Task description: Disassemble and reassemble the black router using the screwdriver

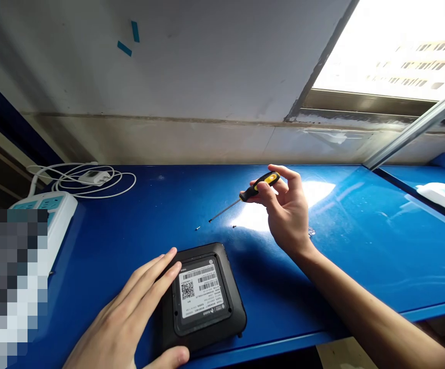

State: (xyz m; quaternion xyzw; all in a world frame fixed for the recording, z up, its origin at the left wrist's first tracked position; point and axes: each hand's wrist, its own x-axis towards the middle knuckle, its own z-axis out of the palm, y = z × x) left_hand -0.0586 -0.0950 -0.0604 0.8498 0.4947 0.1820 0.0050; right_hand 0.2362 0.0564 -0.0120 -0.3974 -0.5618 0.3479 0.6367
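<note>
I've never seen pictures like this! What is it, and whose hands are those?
There's no robot here, just a person wearing a camera on their head. This one picture looks forward and down from it. The left hand rests on a flat black box with a white label. The right hand holds a black-and-yellow screwdriver. On the blue table are tiny bits, too small to name surely, and a looped white cable.

The window point(395, 56) was blown out, glare was cast on the blue tabletop point(130, 225), and the lower left was pixelated.
</note>
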